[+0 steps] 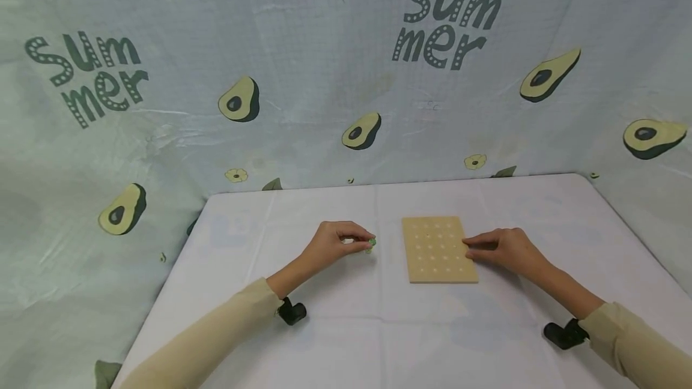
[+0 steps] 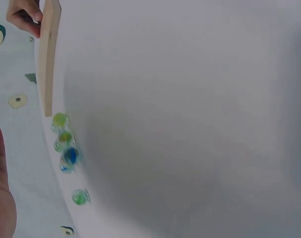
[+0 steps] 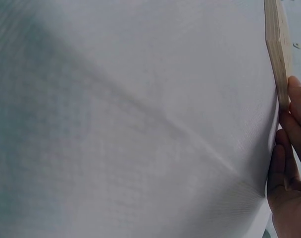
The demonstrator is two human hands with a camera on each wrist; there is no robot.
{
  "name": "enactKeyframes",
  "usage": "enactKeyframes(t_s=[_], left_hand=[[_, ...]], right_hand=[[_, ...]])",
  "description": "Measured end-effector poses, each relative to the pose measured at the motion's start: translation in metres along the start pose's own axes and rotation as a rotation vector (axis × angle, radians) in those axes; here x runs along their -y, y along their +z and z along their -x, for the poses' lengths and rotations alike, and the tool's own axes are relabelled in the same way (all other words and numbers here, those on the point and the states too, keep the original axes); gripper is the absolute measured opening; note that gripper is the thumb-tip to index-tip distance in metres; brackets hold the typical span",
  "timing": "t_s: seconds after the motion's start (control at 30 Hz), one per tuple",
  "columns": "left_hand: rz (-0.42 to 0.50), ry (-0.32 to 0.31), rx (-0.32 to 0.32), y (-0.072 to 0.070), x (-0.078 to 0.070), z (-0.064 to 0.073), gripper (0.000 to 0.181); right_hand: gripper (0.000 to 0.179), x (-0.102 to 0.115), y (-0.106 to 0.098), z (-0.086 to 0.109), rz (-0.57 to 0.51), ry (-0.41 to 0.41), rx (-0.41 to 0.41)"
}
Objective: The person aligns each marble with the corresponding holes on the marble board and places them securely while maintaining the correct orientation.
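Observation:
A flat wooden board [image 1: 440, 250] with rows of small round dimples lies on the table. My right hand [image 1: 505, 249] pinches its right edge between thumb and fingers; up close, the thumb [image 3: 296, 91] touches the board's corner. Left of the board is my left hand [image 1: 337, 242], its thumb and forefinger coming together at a green marble [image 1: 372, 242]. Whether they grip it cannot be made out. The left wrist view has several glass marbles on the cloth, among them a yellow-green marble [image 2: 60, 120], a blue marble [image 2: 70, 155] and a separate green marble [image 2: 80, 197]. Only part of the left hand [image 2: 1, 183] shows there.
A white cloth [image 1: 346, 341] with fold creases covers the table. Behind it hangs a pale curtain [image 1: 303, 47] printed with avocados and lettering. Black wrist cameras sit under both forearms, the left camera [image 1: 292, 312] and the right camera [image 1: 564, 334] being close above the cloth.

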State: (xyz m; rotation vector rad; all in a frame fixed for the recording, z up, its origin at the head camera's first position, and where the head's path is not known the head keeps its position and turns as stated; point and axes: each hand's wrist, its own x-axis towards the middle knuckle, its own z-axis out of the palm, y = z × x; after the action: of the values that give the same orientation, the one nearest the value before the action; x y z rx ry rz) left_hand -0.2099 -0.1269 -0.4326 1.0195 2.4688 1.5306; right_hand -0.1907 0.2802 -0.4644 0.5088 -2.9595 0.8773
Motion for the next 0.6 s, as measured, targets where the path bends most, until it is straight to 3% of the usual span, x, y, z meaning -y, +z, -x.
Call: enactKeyframes(t_s=[0.33,0.6], left_hand=[[-0.01,0.025,-0.044,0.022,-0.005,-0.018,0.019],[-0.021,0.068,0.009,0.035,-0.008,-0.031,0.021]], right_hand=[[0.031,-0.003,0.0,0.002,0.0,-0.002,-0.004],[0.034,-0.002,0.0,0.001,-0.019,-0.003,-0.012]])
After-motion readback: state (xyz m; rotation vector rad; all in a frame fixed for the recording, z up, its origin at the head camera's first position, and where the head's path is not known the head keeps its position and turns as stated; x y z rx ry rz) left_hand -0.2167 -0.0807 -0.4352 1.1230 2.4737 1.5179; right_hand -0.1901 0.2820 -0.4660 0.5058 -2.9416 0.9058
